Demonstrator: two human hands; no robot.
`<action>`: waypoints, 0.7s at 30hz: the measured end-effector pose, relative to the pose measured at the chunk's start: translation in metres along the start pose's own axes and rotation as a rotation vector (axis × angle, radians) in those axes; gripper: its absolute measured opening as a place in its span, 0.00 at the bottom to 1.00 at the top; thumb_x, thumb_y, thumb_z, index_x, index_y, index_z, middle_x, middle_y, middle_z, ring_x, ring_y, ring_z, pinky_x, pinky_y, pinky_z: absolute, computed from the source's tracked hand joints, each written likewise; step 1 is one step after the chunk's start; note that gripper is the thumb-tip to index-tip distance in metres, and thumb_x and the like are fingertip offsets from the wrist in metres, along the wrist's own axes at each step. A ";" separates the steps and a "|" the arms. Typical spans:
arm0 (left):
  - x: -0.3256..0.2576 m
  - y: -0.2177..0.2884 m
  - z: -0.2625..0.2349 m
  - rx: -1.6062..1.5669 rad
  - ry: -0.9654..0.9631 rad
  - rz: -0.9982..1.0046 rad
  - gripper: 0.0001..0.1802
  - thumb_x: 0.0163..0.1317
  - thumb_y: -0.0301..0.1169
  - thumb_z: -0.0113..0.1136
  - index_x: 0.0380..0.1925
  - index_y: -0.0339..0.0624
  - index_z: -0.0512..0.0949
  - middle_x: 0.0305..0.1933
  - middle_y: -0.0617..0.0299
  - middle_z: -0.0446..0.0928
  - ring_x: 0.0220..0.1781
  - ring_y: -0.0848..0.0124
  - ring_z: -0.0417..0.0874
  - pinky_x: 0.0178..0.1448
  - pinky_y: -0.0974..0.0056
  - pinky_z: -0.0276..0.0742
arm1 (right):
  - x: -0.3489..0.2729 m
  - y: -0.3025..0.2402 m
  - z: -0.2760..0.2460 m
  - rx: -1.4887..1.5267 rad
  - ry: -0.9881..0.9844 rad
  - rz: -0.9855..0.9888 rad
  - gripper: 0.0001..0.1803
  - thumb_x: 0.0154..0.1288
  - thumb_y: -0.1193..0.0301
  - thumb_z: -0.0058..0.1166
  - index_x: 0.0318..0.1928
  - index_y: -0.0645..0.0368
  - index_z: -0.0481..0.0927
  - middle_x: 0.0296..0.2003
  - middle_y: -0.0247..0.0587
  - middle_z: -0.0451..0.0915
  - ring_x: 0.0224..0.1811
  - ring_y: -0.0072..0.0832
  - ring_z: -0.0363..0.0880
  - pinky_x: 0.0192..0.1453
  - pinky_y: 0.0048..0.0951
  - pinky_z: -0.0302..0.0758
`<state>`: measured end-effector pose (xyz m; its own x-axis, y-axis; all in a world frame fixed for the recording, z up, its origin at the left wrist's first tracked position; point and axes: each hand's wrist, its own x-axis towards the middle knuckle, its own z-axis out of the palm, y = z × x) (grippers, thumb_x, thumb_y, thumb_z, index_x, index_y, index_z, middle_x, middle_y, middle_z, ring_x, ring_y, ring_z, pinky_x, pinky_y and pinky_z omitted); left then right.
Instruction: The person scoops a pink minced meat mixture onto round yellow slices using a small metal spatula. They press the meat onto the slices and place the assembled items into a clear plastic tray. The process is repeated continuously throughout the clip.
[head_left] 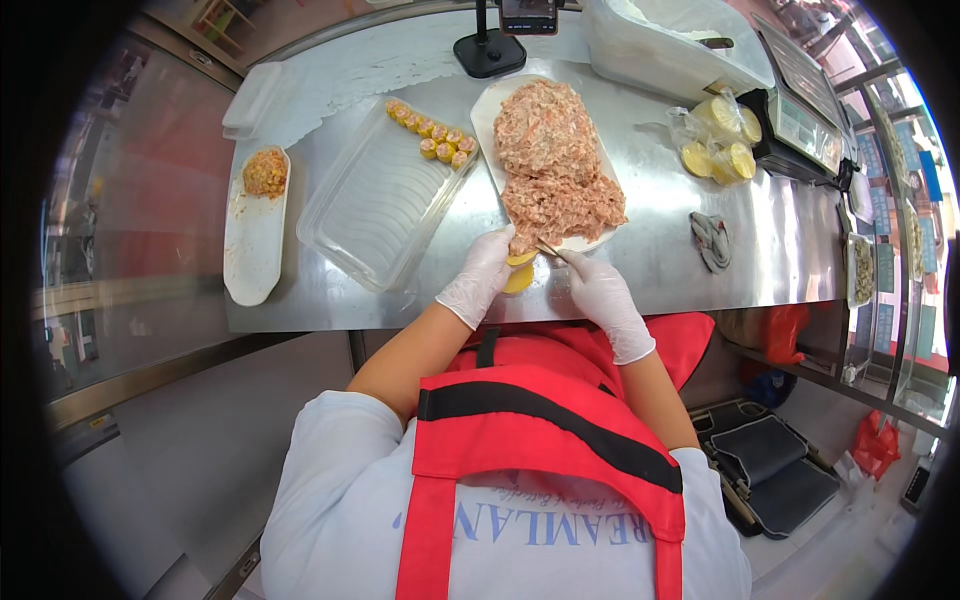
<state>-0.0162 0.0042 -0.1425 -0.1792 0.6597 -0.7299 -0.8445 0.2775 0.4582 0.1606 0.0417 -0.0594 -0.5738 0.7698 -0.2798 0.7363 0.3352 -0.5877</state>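
My left hand (482, 276), in a thin white glove, is closed around a round yellow dumpling wrapper (521, 258) with some meat on it. Another yellow wrapper (518, 280) shows just below, against the table edge. My gloved right hand (606, 302) is closed on a thin stick-like spreader (549, 248), whose tip reaches toward the wrapper. Right beyond both hands lies a big mound of pink minced meat (548, 140) on a white plate (487, 118). To its left, a clear plastic tray (368, 205) holds several yellow open-topped dumplings (440, 140) in its far corner.
At the left is a long white dish (252, 255) with an orange filling (265, 173). On the right are bagged yellow wrappers (722, 138), a grey cloth (711, 242) and a scale (805, 130). A white tub (670, 58) and a phone stand (489, 53) stand behind.
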 end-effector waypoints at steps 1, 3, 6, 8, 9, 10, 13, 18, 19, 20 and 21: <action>0.003 -0.001 -0.001 0.007 -0.001 0.002 0.16 0.70 0.30 0.45 0.51 0.30 0.70 0.51 0.48 0.75 0.51 0.56 0.80 0.52 0.51 0.80 | 0.002 -0.003 0.002 0.008 -0.023 0.007 0.17 0.65 0.73 0.42 0.51 0.55 0.79 0.38 0.57 0.80 0.41 0.51 0.79 0.47 0.45 0.74; 0.004 -0.002 -0.004 0.027 -0.008 0.012 0.16 0.70 0.30 0.45 0.51 0.29 0.69 0.51 0.47 0.75 0.51 0.56 0.80 0.53 0.51 0.79 | 0.004 -0.006 0.004 0.078 -0.054 -0.004 0.17 0.64 0.73 0.42 0.51 0.55 0.79 0.38 0.56 0.80 0.41 0.50 0.79 0.46 0.43 0.74; -0.005 0.003 -0.005 0.023 -0.017 -0.009 0.17 0.71 0.31 0.43 0.52 0.28 0.68 0.53 0.47 0.73 0.51 0.55 0.79 0.56 0.51 0.78 | -0.001 -0.004 0.009 0.228 -0.020 -0.077 0.17 0.64 0.73 0.44 0.52 0.54 0.80 0.39 0.55 0.80 0.40 0.49 0.80 0.46 0.41 0.75; -0.020 0.010 0.000 -0.034 -0.012 -0.087 0.17 0.72 0.32 0.42 0.52 0.28 0.67 0.54 0.47 0.72 0.52 0.56 0.78 0.58 0.52 0.77 | -0.008 0.001 0.012 0.286 0.078 -0.149 0.18 0.64 0.70 0.46 0.53 0.51 0.79 0.40 0.54 0.81 0.41 0.49 0.80 0.48 0.41 0.75; -0.036 0.017 0.004 -0.051 -0.026 -0.093 0.18 0.72 0.33 0.41 0.53 0.28 0.66 0.54 0.46 0.71 0.54 0.56 0.76 0.61 0.52 0.74 | -0.011 -0.003 0.009 0.234 0.123 -0.205 0.16 0.63 0.69 0.49 0.51 0.50 0.81 0.37 0.49 0.81 0.38 0.45 0.81 0.45 0.39 0.77; -0.035 0.015 -0.004 -0.119 -0.057 -0.093 0.18 0.72 0.33 0.41 0.53 0.28 0.66 0.54 0.46 0.71 0.54 0.55 0.77 0.60 0.52 0.75 | -0.015 -0.007 0.002 0.176 0.091 -0.199 0.16 0.63 0.69 0.49 0.50 0.50 0.81 0.35 0.47 0.81 0.36 0.43 0.81 0.44 0.38 0.77; -0.036 0.011 -0.013 -0.221 -0.145 -0.121 0.19 0.73 0.33 0.40 0.52 0.26 0.65 0.53 0.44 0.71 0.54 0.54 0.76 0.60 0.50 0.75 | -0.023 -0.006 -0.005 0.086 0.125 -0.281 0.13 0.61 0.68 0.52 0.45 0.48 0.84 0.28 0.39 0.78 0.31 0.37 0.80 0.37 0.34 0.78; -0.060 0.018 0.009 -0.143 -0.196 -0.203 0.21 0.74 0.32 0.35 0.54 0.21 0.62 0.53 0.41 0.70 0.55 0.54 0.75 0.63 0.51 0.72 | -0.021 -0.003 -0.029 -0.190 0.108 -0.442 0.12 0.58 0.71 0.55 0.43 0.47 0.85 0.26 0.37 0.76 0.28 0.37 0.78 0.32 0.35 0.76; -0.060 0.017 0.008 -0.165 -0.225 -0.208 0.21 0.74 0.33 0.35 0.54 0.22 0.62 0.53 0.42 0.70 0.56 0.54 0.75 0.63 0.51 0.71 | -0.022 -0.005 -0.036 -0.229 0.094 -0.454 0.12 0.58 0.71 0.56 0.42 0.46 0.85 0.25 0.37 0.75 0.27 0.38 0.78 0.31 0.36 0.75; -0.061 0.017 0.009 -0.185 -0.256 -0.215 0.21 0.74 0.34 0.35 0.54 0.24 0.63 0.54 0.43 0.70 0.57 0.55 0.74 0.63 0.52 0.71 | -0.023 -0.007 -0.041 -0.247 0.084 -0.461 0.12 0.58 0.72 0.56 0.42 0.46 0.85 0.25 0.37 0.75 0.27 0.37 0.78 0.31 0.36 0.75; -0.062 0.017 0.009 -0.204 -0.287 -0.223 0.21 0.74 0.35 0.36 0.55 0.25 0.63 0.55 0.44 0.70 0.57 0.55 0.74 0.63 0.52 0.71 | -0.024 -0.008 -0.046 -0.266 0.074 -0.469 0.12 0.58 0.72 0.56 0.42 0.46 0.85 0.24 0.37 0.75 0.27 0.37 0.78 0.31 0.36 0.75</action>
<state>-0.0145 -0.0255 -0.0848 0.1428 0.7748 -0.6158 -0.9347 0.3102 0.1736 0.1848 0.0456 -0.0129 -0.8426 0.5379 0.0259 0.4785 0.7700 -0.4220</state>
